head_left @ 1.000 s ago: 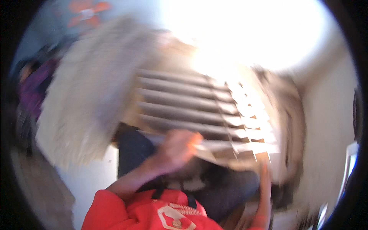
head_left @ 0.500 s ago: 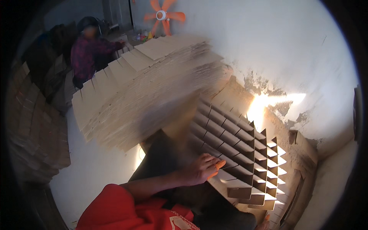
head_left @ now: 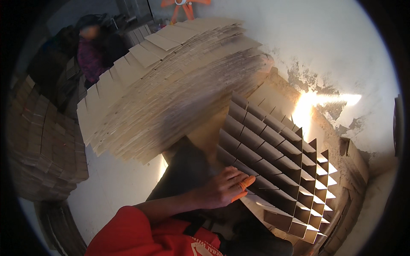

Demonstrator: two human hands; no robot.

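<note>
A brown cardboard divider grid (head_left: 265, 149), made of crossed strips with open cells, lies tilted in front of me. My left hand (head_left: 226, 187) is at its near left edge, fingers curled and closed on the cardboard there. Orange covers (head_left: 245, 183) sit on the thumb and a finger. Exactly how much of the strip is between the fingers is hidden. My right hand does not show. Beyond the grid, a large fanned stack of slotted cardboard strips (head_left: 171, 85) leans to the left.
More bundled cardboard (head_left: 42, 141) is piled at the far left. Another person (head_left: 92, 55) in a checked shirt sits behind the stack. A peeling wall (head_left: 324, 81) with a bright sunlight patch bounds the right. An orange fan (head_left: 185, 4) shows at the top.
The view has shifted, so the grid appears farther right. My left hand stays at its edge. My right hand, partly visible at the bottom before, has left view. The other person's arm has drawn back.
</note>
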